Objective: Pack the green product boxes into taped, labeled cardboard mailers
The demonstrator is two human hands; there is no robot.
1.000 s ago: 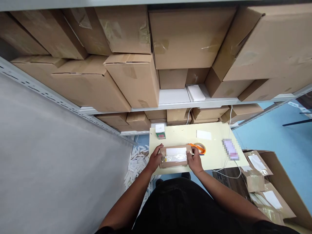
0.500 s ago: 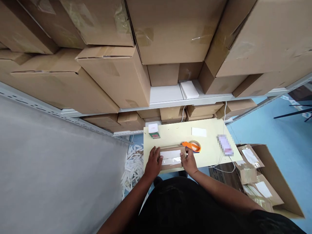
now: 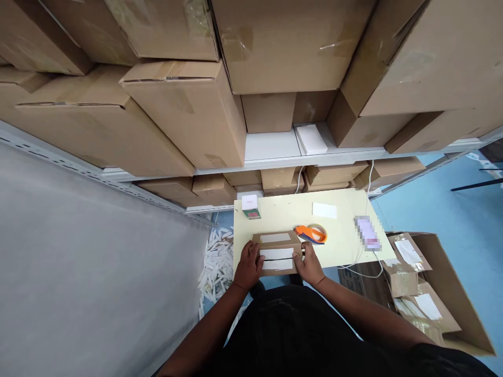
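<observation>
Pale table (image 3: 346,243), both hands (image 3: 248,264) apparently gripping flat cardboard parcel (image 3: 277,253)

A stockroom; steel shelving (image 3: 275,163) crammed with cardboard cartons (image 3: 184,112); packing table (image 3: 346,243) below.

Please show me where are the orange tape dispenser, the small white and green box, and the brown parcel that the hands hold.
orange tape dispenser (image 3: 311,233): head view, on its orange body.
small white and green box (image 3: 250,206): head view, on its white top.
brown parcel (image 3: 277,253): head view, on the white label at its middle.
</observation>
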